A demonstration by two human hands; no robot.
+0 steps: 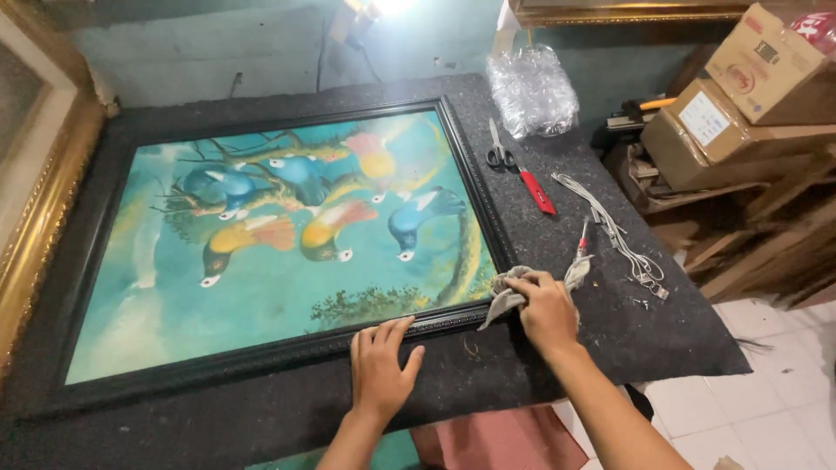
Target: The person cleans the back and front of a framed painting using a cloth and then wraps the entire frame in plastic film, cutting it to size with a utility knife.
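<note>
Right hand [547, 315] is down on a crumpled grey cloth [509, 296], fingers curled over it and pinning it against the lower right corner of the black frame [475, 187]. The cloth bunches under the palm, a loose end trailing toward the table's right side. Left hand [380, 370] lies flat, fingers spread and gripping nothing, fingertips resting on the frame's bottom rail, palm on the dark felt table [679, 335].

The framed painting [279, 244], blue and yellow birds on a turquoise ground, lies face up. Its long axis runs left to right across the table, so the bottom rail stretches away leftward from the cloth. The right hand has the cloth at that rail's right end; the left hand sits just beside it, further along the same rail.

Beyond the frame's right side lie scissors [501, 152], a red-handled cutter [537, 191] and a tangle of pale cord [614, 231], well apart from both hands. A bundle of clear bubble wrap [531, 87] stands at the table's far edge.

Over on the right, brown cardboard boxes [740, 96] are stacked on a wooden shelf; the lower carries a white rectangular label on its front face, the upper a small reddish printed mark. A gilt frame [43, 174] leans at the far left.
</note>
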